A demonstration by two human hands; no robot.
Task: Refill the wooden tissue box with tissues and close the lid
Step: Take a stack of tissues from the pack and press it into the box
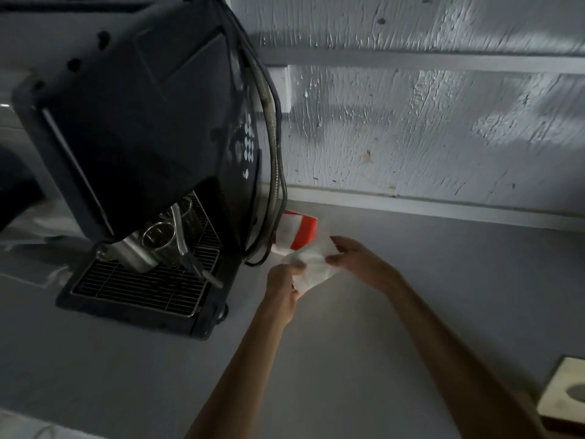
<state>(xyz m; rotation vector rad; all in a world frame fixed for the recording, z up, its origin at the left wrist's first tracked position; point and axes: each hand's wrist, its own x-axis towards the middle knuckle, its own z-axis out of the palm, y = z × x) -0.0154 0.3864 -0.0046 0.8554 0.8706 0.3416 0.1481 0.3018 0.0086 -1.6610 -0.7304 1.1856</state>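
Note:
Both hands hold a white bundle of tissues (313, 267) above the grey counter, just in front of a red and white tissue pack (296, 232) that stands by the wall. My left hand (281, 288) grips the bundle's lower left edge. My right hand (357, 258) pinches its right side. The wooden tissue box (563, 394), pale with a dark oval slot in its lid, sits at the frame's lower right edge, partly cut off and well away from both hands.
A black coffee machine (148, 147) with a metal drip grate (148, 283) and glass cups stands left of the hands, its cables (275, 160) hanging beside the tissue pack. A white rough wall (427, 128) backs the grey counter (348, 359).

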